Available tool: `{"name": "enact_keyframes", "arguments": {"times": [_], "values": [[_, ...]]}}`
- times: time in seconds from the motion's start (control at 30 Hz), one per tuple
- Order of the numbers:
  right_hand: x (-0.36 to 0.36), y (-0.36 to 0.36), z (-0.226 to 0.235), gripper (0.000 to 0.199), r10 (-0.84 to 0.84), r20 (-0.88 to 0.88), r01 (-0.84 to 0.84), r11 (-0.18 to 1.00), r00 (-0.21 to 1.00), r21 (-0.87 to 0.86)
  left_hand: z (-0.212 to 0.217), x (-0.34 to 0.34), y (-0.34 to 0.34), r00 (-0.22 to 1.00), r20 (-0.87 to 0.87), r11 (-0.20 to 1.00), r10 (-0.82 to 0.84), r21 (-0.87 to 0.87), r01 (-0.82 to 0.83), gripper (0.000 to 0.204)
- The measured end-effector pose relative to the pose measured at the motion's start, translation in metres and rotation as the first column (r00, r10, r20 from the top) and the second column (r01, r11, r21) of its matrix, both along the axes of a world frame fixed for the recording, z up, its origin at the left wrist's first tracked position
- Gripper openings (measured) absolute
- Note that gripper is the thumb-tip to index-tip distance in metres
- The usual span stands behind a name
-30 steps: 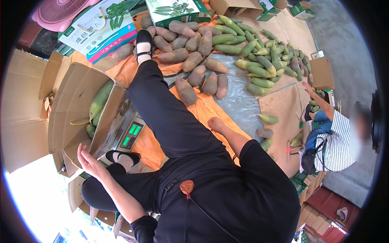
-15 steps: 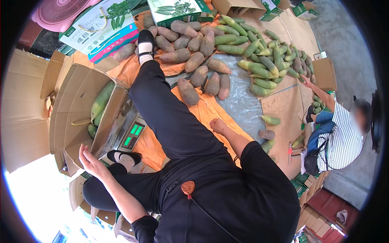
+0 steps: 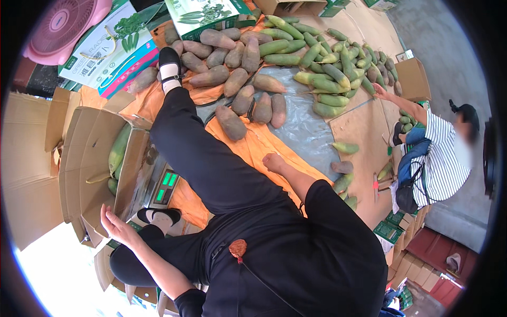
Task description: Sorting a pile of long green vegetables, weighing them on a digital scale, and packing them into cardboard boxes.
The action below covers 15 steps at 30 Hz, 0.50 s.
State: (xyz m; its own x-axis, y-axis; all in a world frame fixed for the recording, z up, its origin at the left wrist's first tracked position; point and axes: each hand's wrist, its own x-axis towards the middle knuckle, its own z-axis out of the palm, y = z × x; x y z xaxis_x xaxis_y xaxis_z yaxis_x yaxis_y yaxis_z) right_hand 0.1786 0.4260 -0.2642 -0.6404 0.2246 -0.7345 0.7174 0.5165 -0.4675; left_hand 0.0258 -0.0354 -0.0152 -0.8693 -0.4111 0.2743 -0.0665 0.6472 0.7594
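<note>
Left hand point(image 3: 117, 227) open, fingers spread and holding nothing, the person in black point(image 3: 301, 248) has it by the near edge of the big open carton point(image 3: 84, 148); from where I stand I can't tell whether it touches the cardboard. Over the orange sheet point(image 3: 253, 150) the right hand point(image 3: 273, 163) is curled, nothing visible in it. Inside the carton, close to its right wall, the largest green radish point(image 3: 119, 148) lies ahead of the left hand, much the nearer of the two; its long axis runs away from the person, far end leaning right. Just past that wall glows a scale display point(image 3: 167, 185). Compared with a second ago, both hands keep their pose, while a co-worker's hand point(image 3: 379, 91) now reaches the green pile's edge instead of stopping short.
</note>
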Motion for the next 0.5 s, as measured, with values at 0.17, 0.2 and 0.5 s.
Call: {"name": "enact_keyframes", "arguments": {"times": [0.17, 0.2, 0.5], "values": [[0.001, 0.004, -0.001, 0.021, 0.008, 0.01, -0.008, 1.0, 1.0, 0.003, -0.004, -0.003, 0.001, 1.0, 0.01, 0.997, -0.016, -0.075, 0.016, 0.031], [0.0, 0.003, -0.001, 0.021, -0.006, 0.018, 0.005, 1.0, 1.0, 0.009, -0.003, -0.003, 0.0, 1.0, 0.02, 0.995, -0.006, -0.103, 0.008, 0.031], [-0.002, 0.009, 0.002, 0.021, 0.028, 0.028, -0.029, 0.998, 0.999, 0.05, -0.009, -0.006, -0.005, 0.999, 0.035, 0.98, -0.013, -0.197, 0.019, 0.032]]}}
